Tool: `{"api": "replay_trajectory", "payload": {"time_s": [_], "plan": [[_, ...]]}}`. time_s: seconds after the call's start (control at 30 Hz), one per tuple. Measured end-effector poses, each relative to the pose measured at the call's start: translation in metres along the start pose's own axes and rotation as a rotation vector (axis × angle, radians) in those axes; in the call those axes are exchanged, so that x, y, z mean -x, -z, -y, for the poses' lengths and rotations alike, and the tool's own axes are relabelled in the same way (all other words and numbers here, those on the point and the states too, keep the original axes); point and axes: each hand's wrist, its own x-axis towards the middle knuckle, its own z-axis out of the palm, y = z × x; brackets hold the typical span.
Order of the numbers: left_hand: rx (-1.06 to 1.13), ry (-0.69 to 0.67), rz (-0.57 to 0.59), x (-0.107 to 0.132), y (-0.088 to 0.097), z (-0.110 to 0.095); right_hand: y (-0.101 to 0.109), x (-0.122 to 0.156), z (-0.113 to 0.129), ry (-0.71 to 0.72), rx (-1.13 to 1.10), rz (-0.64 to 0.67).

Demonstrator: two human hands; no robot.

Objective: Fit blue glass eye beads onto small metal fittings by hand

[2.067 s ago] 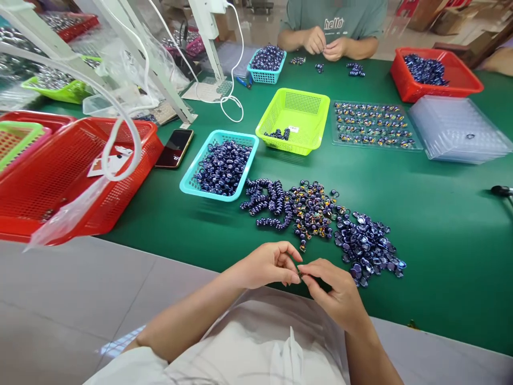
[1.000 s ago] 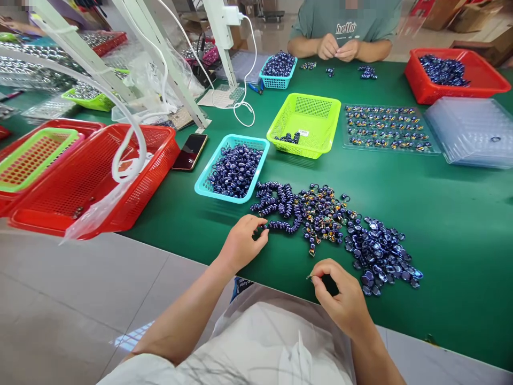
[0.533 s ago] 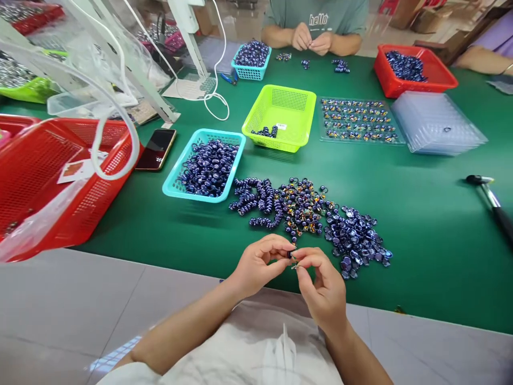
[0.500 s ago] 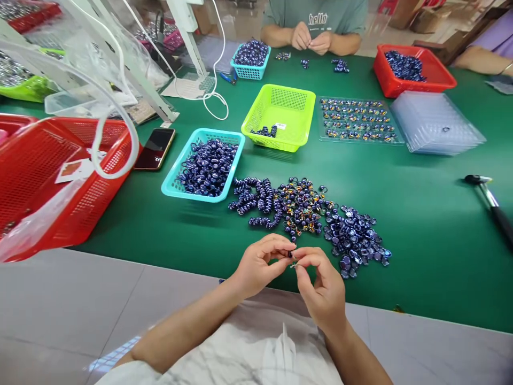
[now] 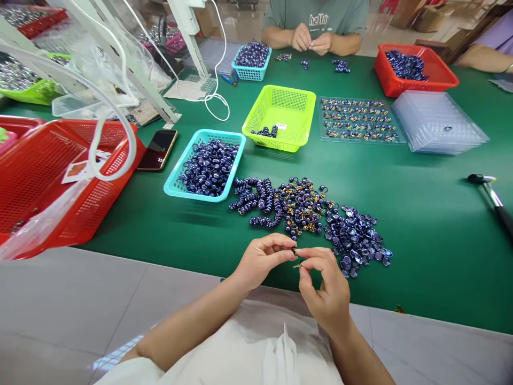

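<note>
In front of my body, my left hand [image 5: 266, 261] pinches a small dark blue, ring-like piece [image 5: 294, 249] between thumb and forefinger. Close by on the right, my right hand [image 5: 325, 286] holds a tiny metallic piece [image 5: 297, 266] between thumb and finger, and its forefinger touches the dark piece. Just beyond my fingers lies a heap of dark blue ring pieces with orange and gold parts [image 5: 302, 206]. Rows of stacked dark blue rings [image 5: 264, 195] sit left of that heap, and glossy dark blue caps [image 5: 356, 235] are spread to its right.
A blue basket [image 5: 172, 184] of dark pieces and a green basket [image 5: 308, 115] stand beyond the heaps. Farther back are a filled clear tray [image 5: 360, 120], stacked trays [image 5: 438, 123] and a red basket [image 5: 449, 80]. A phone [image 5: 158, 149], hammer [image 5: 491, 195] and another person's hands [image 5: 310, 40] also show.
My right hand has shifted slightly right with the metallic piece, which now sits a little apart from the dark piece. My left fingertips have moved slightly up and right.
</note>
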Motion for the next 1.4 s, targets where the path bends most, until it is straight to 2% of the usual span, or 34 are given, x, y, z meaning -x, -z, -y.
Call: {"api": "replay_trajectory", "payload": {"time_s": [0.3,0.4,0.5,0.7,0.93,1.07,1.2,1.4], "plan": [[-0.118,-0.042,0.079,0.003,0.000,-0.006,0.002,-0.001,0.004,-0.123,-0.164,0.037],[-0.181,-0.078,0.106,0.004,0.003,-0.005,0.005,-0.001,0.002,-0.237,-0.225,0.034],[-0.240,-0.142,0.112,0.007,0.004,-0.002,0.005,-0.003,0.001,-0.340,-0.192,-0.006],[-0.386,-0.296,0.148,0.008,0.006,-0.001,0.004,-0.009,0.006,-0.338,-0.131,0.048],[-0.483,-0.334,0.233,0.007,0.010,-0.005,0.007,-0.011,0.000,-0.403,-0.175,0.141],[-0.490,-0.325,0.209,0.008,0.010,-0.003,0.008,-0.010,-0.002,-0.491,-0.248,0.171],[-0.477,-0.242,0.104,0.008,0.009,0.001,0.007,-0.011,0.000,-0.600,-0.301,0.180],[-0.447,-0.313,0.068,0.010,0.006,0.005,0.007,-0.014,0.000,-0.662,-0.355,0.201]]}}
